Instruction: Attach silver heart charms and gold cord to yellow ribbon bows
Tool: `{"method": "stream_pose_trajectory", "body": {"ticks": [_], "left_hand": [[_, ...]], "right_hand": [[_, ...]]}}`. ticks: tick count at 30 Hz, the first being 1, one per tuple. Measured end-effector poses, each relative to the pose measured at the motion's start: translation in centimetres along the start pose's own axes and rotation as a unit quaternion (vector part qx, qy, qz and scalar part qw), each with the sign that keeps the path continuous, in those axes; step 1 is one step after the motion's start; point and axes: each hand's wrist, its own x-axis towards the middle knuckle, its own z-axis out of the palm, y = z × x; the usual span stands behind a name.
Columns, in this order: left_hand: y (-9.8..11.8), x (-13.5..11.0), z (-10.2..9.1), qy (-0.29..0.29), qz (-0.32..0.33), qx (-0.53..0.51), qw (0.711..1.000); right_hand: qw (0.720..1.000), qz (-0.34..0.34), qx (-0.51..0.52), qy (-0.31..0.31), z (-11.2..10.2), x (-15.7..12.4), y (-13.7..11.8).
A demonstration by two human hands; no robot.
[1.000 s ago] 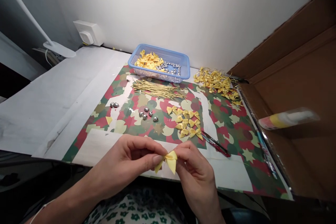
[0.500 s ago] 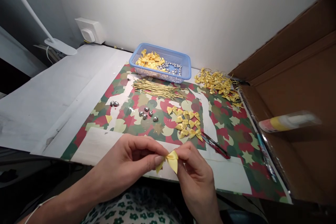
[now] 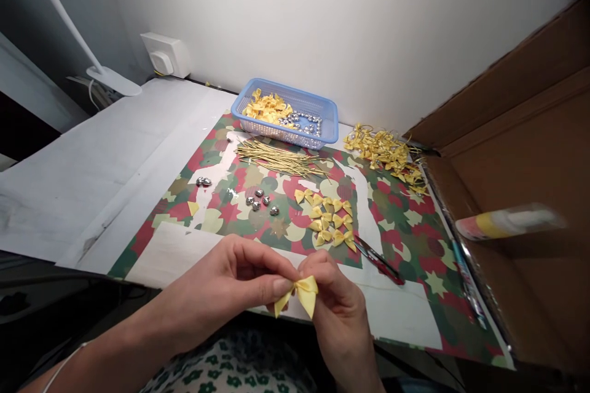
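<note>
Between both hands, over the near edge of the table, is a yellow ribbon bow (image 3: 306, 296). My left hand (image 3: 239, 279) pinches its left side with thumb and forefinger. The fingers of my right hand (image 3: 338, 301) are closed at its right side, partly hidden behind it. Beyond the hands, several yellow bows (image 3: 326, 220) lie in rough rows on the patterned paper. Scissors (image 3: 378, 261) with a dark red handle lie just right of them. Several silver beads (image 3: 260, 200) sit left of the bows, with a small group of silver beads (image 3: 203, 182) farther left.
A blue plastic basket (image 3: 329, 135) holding yellow bows and silver beads stands by the wall. Gold twist ties (image 3: 279, 158) lie before it. To its right is a heap of tied yellow bows (image 3: 385, 150). A cardboard box (image 3: 516, 153) borders the right side, with a blurred glue bottle (image 3: 488, 225) before it.
The bow has shifted slightly down and right in view, its tails showing more fully. My right hand has moved a little left, closer to the left fingers. The camera view has shifted slightly.
</note>
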Motion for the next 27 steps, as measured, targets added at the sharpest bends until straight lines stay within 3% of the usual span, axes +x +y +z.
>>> {"method": "stream_pose_trajectory", "body": {"ticks": [27], "left_hand": [[0.49,-0.20,0.45,0.015,-0.016,0.006,1.000]], "right_hand": [[0.999,-0.043,-0.005,0.024,0.35,0.62,-0.54]]}}
